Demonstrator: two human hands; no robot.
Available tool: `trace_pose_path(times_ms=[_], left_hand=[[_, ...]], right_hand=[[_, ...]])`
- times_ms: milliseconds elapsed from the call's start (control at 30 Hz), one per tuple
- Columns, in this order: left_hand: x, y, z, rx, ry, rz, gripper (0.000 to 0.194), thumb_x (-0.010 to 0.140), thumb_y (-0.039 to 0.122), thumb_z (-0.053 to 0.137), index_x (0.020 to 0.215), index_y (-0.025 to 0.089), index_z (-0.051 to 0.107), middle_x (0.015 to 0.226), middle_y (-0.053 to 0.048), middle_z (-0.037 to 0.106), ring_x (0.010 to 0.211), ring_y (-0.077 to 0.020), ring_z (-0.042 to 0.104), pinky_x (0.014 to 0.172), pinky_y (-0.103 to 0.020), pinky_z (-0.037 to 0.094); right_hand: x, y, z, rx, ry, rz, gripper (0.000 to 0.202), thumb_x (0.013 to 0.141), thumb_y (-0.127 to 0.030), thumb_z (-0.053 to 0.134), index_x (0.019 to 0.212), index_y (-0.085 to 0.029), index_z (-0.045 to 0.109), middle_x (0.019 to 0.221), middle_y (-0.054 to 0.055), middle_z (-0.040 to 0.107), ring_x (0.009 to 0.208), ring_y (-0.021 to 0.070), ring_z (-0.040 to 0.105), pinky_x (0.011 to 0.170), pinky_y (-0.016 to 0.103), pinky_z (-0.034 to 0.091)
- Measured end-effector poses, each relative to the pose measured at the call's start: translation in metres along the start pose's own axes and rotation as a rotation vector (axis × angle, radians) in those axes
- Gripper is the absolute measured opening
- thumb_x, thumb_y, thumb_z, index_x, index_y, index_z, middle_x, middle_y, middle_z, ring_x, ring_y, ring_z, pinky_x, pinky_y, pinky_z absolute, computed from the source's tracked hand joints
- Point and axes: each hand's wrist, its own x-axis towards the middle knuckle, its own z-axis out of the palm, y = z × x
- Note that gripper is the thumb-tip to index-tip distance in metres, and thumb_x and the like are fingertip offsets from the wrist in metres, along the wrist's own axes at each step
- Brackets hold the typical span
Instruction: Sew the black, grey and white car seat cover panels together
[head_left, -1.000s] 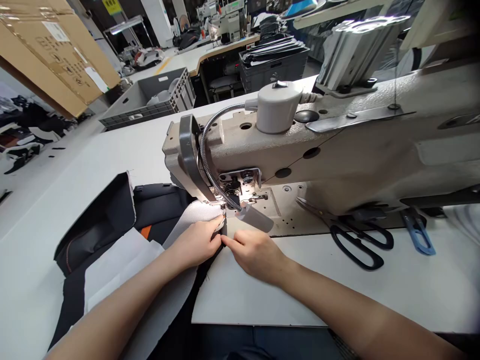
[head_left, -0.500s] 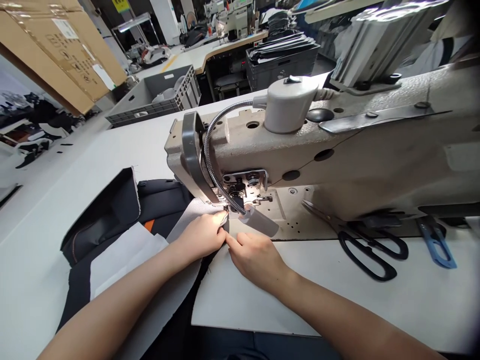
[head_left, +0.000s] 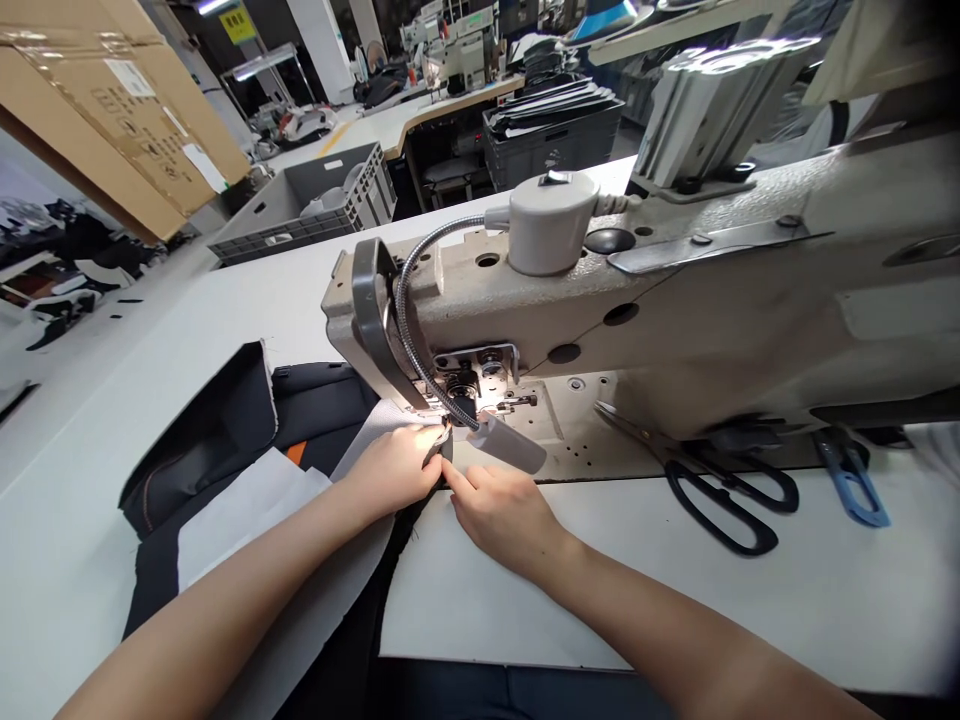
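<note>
Under the head of a sewing machine (head_left: pixel 555 310) lies dark fabric (head_left: pixel 322 405) with a pale grey backing (head_left: pixel 330 600), bunched on the left and running down toward my lap. My left hand (head_left: pixel 394 468) is closed on the fabric's edge, its fingertips close to the lit presser foot. Just to the right, my right hand (head_left: pixel 499 510) pinches the same fabric edge between thumb and forefinger, almost touching the left. A white sheet (head_left: pixel 247 505) and an orange tab (head_left: pixel 296 453) show on the dark fabric. The needle is hidden behind the lamp's tip and my fingers.
Black-handled scissors (head_left: pixel 720 500) lie right of my right hand, with a blue-handled thread snipper (head_left: pixel 855 490) beyond. A grey crate (head_left: pixel 300 225) stands behind the machine, a cardboard box (head_left: pixel 120 110) at upper left. Another dark crate (head_left: pixel 555 145) holds stacked pieces.
The view has shifted slightly, so the machine and scissors sit a little farther left. Both hands keep their grip at the presser foot; the fabric has barely moved.
</note>
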Motion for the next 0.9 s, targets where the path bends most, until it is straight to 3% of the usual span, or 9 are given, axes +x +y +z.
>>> trace_pose_path(times_ms=[133, 300, 400, 700, 800, 900], left_hand=[[-0.003, -0.003, -0.005, -0.025, -0.068, 0.138, 0.016, 0.082, 0.018, 0.045, 0.09, 0.02, 0.059, 0.091, -0.006, 0.063, 0.087, -0.0214, 0.06, 0.073, -0.029, 0.045], [-0.004, 0.011, -0.001, 0.12, -0.124, -0.008, 0.026, 0.082, 0.012, 0.04, 0.099, 0.015, 0.06, 0.094, -0.012, 0.061, 0.081, -0.0247, 0.061, 0.066, -0.031, 0.046], [-0.002, 0.014, -0.001, 0.167, -0.155, -0.007, 0.03, 0.082, 0.011, 0.039, 0.103, 0.015, 0.06, 0.098, -0.013, 0.061, 0.082, -0.0257, 0.062, 0.066, -0.032, 0.046], [0.007, 0.004, 0.004, 0.17, -0.053, 0.038, 0.033, 0.081, 0.013, 0.042, 0.105, 0.013, 0.063, 0.093, -0.014, 0.063, 0.081, -0.0275, 0.063, 0.07, -0.035, 0.048], [0.007, 0.0, 0.0, 0.044, 0.008, 0.051, 0.028, 0.083, 0.019, 0.044, 0.099, 0.016, 0.066, 0.092, -0.011, 0.065, 0.084, -0.0256, 0.062, 0.075, -0.033, 0.047], [-0.004, -0.023, -0.008, -0.18, 0.075, 0.036, 0.028, 0.087, 0.035, 0.044, 0.094, 0.02, 0.066, 0.097, -0.007, 0.066, 0.093, -0.0229, 0.06, 0.083, -0.031, 0.046]], right_hand=[[0.0, 0.001, 0.0, 0.001, -0.002, -0.022, 0.04, 0.085, -0.013, 0.051, 0.125, -0.013, 0.058, 0.066, 0.001, 0.056, 0.058, 0.0141, 0.051, 0.05, 0.03, 0.03], [0.001, 0.002, -0.001, -0.005, -0.019, -0.032, 0.042, 0.085, -0.013, 0.051, 0.126, -0.013, 0.058, 0.068, 0.002, 0.058, 0.059, 0.0145, 0.052, 0.051, 0.03, 0.029], [0.003, 0.0, -0.001, -0.035, -0.021, -0.031, 0.042, 0.086, -0.013, 0.048, 0.126, -0.014, 0.058, 0.066, 0.002, 0.057, 0.057, 0.0144, 0.05, 0.051, 0.03, 0.028], [0.01, -0.005, 0.002, -0.055, -0.132, 0.01, 0.043, 0.087, -0.013, 0.046, 0.128, -0.01, 0.056, 0.067, 0.005, 0.06, 0.056, 0.0155, 0.053, 0.046, 0.031, 0.024], [0.011, 0.001, -0.006, 0.003, -0.16, 0.0, 0.044, 0.086, -0.012, 0.048, 0.13, -0.009, 0.054, 0.069, 0.004, 0.06, 0.059, 0.0154, 0.054, 0.047, 0.03, 0.027], [0.002, -0.001, -0.023, 0.124, -0.235, -0.034, 0.04, 0.086, -0.013, 0.049, 0.126, -0.014, 0.057, 0.071, 0.003, 0.061, 0.063, 0.0156, 0.055, 0.052, 0.028, 0.033]])
